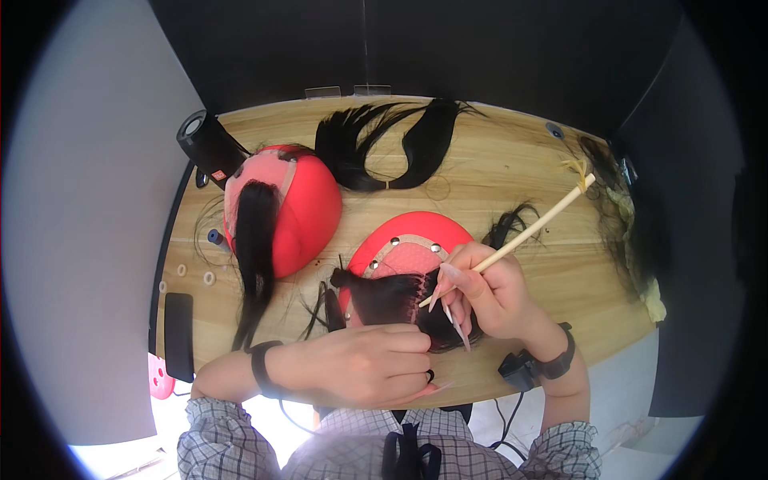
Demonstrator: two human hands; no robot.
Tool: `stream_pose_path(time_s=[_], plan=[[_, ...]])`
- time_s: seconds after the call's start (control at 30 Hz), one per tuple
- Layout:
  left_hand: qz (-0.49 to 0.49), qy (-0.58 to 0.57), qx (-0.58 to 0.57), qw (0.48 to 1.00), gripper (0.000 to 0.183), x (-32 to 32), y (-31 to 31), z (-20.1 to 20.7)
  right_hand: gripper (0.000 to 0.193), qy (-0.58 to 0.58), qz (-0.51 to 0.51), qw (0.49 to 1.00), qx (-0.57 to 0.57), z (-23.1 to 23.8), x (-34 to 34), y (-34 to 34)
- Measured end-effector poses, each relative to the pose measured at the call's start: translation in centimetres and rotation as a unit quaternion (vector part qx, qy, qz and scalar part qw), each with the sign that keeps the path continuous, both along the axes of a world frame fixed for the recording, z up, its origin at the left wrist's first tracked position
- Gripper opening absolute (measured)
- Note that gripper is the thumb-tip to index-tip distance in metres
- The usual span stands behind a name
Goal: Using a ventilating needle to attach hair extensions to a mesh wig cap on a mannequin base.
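A red wig head [422, 225] sits in front of me under a pinkish mesh cap [404, 258] held by silver pins. Dark hair [384, 298] covers its near part, split by a pale parting line. Between the thumb and fingers of my right hand [498, 294] is a slim wooden stick [538, 226], slanting down so its lower tip meets the parting. A yellow band is tied round the stick's upper end. My left hand [370, 364] is closed at the near edge of the hair, fingers curled under; whatever they grip is hidden.
At the left stands a second red wig head [316, 212] with a long dark lock, beside a black cylindrical speaker [210, 146]. Hair bundles [432, 144] lie at the back. A black phone-like slab [179, 336] and small rings [209, 278] are left; loose hair [620, 216] hangs right.
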State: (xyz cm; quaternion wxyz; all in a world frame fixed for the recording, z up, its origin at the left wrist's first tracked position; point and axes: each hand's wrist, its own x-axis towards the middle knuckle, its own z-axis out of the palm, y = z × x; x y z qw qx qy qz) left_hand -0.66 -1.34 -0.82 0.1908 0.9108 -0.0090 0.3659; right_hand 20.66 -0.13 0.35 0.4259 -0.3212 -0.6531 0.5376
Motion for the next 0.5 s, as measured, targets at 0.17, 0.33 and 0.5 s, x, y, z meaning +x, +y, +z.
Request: stream_pose_path(time_s=[0.17, 0.33, 0.5], plan=[[0.003, -0.002, 0.022, 1.0, 0.022, 0.1, 0.1, 0.0, 0.021, -0.001, 0.0, 0.999, 0.041, -0.4, 0.1, 0.1], [0.005, -0.001, 0.022, 1.0, 0.024, 0.1, 0.1, -0.1, 0.019, 0.015, 0.015, 0.996, 0.085, -0.8, 0.2, 0.2], [0.009, -0.006, 0.016, 1.0, 0.025, 0.1, 0.1, -0.3, 0.019, 0.032, 0.026, 0.995, 0.096, -1.2, 0.2, 0.4]])
